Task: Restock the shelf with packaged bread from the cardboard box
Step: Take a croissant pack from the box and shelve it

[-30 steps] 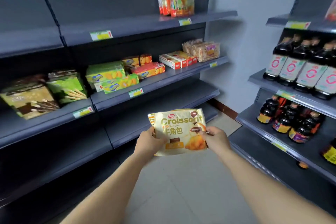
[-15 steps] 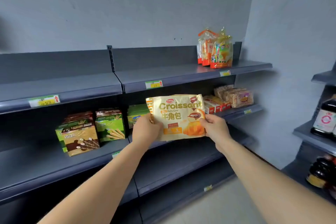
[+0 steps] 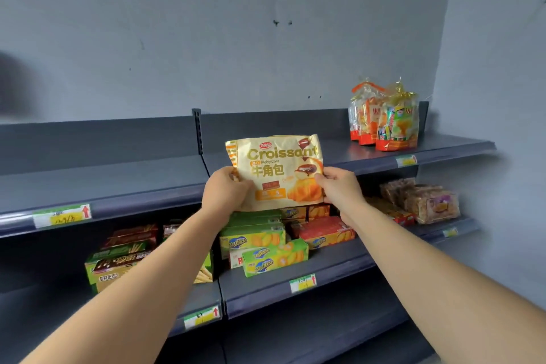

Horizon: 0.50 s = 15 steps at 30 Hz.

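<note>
Both hands, left hand point(image 3: 226, 189) and right hand point(image 3: 339, 190), grip a croissant bag point(image 3: 276, 171) by its sides, upright before the top shelf point(image 3: 118, 183). Far right on that shelf stand snack bags point(image 3: 384, 118). Boxes point(image 3: 266, 248) fill the shelf below.

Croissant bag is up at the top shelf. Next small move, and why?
Probably ease the bag forward and set it on the top shelf: left hand and right hand hold it upright before a bare stretch, left of the orange packs.

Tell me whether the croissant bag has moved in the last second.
Yes, upward: the croissant bag hung below the biscuit shelf and now overlaps the top shelf.
</note>
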{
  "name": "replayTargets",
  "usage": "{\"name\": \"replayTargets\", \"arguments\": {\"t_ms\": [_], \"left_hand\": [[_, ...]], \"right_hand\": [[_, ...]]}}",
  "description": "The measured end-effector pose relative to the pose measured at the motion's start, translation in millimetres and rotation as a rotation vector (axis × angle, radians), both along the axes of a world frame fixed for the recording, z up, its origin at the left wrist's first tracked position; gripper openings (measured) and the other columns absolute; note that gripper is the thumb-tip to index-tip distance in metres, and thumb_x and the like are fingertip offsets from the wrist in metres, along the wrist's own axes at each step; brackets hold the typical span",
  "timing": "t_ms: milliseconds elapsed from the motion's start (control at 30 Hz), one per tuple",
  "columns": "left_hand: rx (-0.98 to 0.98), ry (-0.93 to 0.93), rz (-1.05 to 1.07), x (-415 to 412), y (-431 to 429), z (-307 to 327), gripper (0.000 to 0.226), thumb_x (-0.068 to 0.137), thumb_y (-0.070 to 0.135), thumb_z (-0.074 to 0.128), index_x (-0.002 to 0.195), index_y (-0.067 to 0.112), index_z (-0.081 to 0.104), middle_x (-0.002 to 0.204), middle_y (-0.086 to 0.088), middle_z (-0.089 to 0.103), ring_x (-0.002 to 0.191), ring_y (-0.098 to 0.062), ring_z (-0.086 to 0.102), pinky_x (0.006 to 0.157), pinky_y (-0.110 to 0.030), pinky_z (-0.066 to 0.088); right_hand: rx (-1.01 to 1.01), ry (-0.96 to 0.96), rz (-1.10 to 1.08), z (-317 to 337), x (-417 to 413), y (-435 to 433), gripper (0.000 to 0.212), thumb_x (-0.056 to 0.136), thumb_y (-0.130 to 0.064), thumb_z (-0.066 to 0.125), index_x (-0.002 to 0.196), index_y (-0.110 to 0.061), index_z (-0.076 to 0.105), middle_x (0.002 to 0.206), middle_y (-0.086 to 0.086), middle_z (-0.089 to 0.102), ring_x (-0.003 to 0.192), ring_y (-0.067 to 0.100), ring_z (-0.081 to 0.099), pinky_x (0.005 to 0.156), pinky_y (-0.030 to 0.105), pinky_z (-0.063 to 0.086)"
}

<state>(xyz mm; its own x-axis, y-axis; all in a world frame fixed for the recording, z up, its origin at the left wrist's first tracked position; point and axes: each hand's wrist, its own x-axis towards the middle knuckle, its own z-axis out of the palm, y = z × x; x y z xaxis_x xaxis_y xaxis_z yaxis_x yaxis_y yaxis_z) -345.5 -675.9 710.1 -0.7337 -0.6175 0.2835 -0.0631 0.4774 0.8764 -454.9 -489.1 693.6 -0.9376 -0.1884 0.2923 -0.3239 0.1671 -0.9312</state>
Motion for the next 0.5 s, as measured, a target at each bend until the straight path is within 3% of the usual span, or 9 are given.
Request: {"name": "replayTargets", "arguments": {"t_ms": [133, 267, 400, 500], "left_hand": [[0.017, 0.026, 0.053, -44, -26, 15, 0.019, 0.089, 0.023, 0.065, 0.107, 0.016, 0.064, 0.104, 0.000, 0.069, 0.089, -0.022, 0.067, 0.067, -0.034, 0.058], [0.019, 0.016, 0.104, -82, -52, 28, 0.020, 0.088, 0.025, 0.067, 0.105, 0.015, 0.063, 0.102, -0.001, 0.069, 0.091, -0.023, 0.068, 0.079, -0.041, 0.059], [0.055, -0.004, 0.121, -119, -76, 32, 0.024, 0.085, 0.025, 0.069, 0.106, 0.015, 0.062, 0.100, -0.002, 0.069, 0.091, -0.023, 0.068, 0.083, -0.045, 0.058], [0.099, 0.008, 0.116, -148, -100, 33, 0.022, 0.083, 0.023, 0.070, 0.102, 0.015, 0.062, 0.102, -0.002, 0.069, 0.093, -0.023, 0.068, 0.084, -0.046, 0.058]], "right_hand": [[0.007, 0.028, 0.067, 22, -52, -29, 0.023, 0.095, -0.023, 0.057, 0.115, -0.020, 0.069, 0.107, -0.004, 0.068, 0.102, 0.018, 0.063, 0.091, 0.044, 0.055], [0.022, 0.053, 0.129, 38, -94, -59, 0.017, 0.096, -0.017, 0.056, 0.091, -0.029, 0.067, 0.095, -0.006, 0.067, 0.098, 0.018, 0.065, 0.089, 0.044, 0.056], [0.066, 0.031, 0.172, 45, -129, -89, 0.016, 0.097, -0.018, 0.054, 0.106, -0.024, 0.065, 0.105, -0.004, 0.066, 0.103, 0.018, 0.062, 0.091, 0.041, 0.055], [0.091, 0.025, 0.206, 45, -157, -113, 0.013, 0.096, -0.016, 0.053, 0.098, -0.027, 0.062, 0.103, -0.004, 0.066, 0.102, 0.018, 0.062, 0.091, 0.040, 0.055]]}}
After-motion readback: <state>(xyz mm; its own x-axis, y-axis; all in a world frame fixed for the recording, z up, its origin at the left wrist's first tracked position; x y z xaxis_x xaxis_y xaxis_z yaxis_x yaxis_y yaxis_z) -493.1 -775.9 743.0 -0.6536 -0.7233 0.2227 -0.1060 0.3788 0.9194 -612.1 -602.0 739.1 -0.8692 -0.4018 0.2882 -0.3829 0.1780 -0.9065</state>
